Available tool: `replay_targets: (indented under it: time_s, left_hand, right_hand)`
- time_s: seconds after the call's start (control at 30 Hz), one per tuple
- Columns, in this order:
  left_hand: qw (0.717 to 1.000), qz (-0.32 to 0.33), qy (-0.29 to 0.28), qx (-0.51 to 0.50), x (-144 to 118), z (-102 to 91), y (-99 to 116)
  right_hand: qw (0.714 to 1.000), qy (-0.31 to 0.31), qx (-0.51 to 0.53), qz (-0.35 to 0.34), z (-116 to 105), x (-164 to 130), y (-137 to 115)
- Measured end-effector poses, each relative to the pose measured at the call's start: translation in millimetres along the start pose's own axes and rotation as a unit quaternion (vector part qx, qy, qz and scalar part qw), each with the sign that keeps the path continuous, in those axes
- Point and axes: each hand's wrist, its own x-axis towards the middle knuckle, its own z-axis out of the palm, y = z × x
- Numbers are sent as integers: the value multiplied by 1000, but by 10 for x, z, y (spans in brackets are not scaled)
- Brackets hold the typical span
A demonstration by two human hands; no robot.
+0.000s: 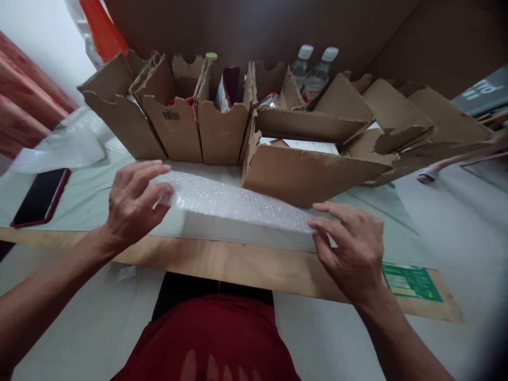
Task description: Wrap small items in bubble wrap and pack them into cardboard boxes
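Bubble-wrapped item [234,203], contents hidden

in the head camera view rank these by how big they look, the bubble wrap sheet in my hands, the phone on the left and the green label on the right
1. Bubble wrap sheet, held between the left hand and right hand: clearly largest.
2. Phone and green label: they look alike in size, so I won't rank them against each other.

Bubble wrap [234,203] on table [246,270], boxes [222,121] behind, phone [41,197] left
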Motion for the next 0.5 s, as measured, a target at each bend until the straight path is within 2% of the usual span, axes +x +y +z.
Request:
replay_targets:
  time_s: [0.07, 0.17, 0.2, 0.27, 0.33, 0.4, 0.5]
  left_hand:
    - [998, 32, -58, -23, -190, 120, -76]
    - [982, 81, -165, -49, -478, 288, -208]
    - [980, 84, -172, -53, -540, 303, -220]
    - [983, 80, -154, -56, -579, 285, -164]
    - [986, 93, -129, -53, -517, 274, -17]
    - [985, 115, -124, -44, -410, 347, 160]
    - [975, 132, -177, -28, -304, 613, 325]
  right_hand:
    - [999, -26, -12, -42, 84, -177, 8]
    - [990, -125, 6, -68, 251, -489, 87]
    - [988, -141, 17, -58, 278, -561, 116]
    - [990, -134, 31, -21, 283, -599, 135]
    - [992, -118, 34, 4, 285, -482, 51]
    - [991, -130, 45, 3, 363, -262, -156]
    - [978, -187, 81, -53, 645, 36, -518]
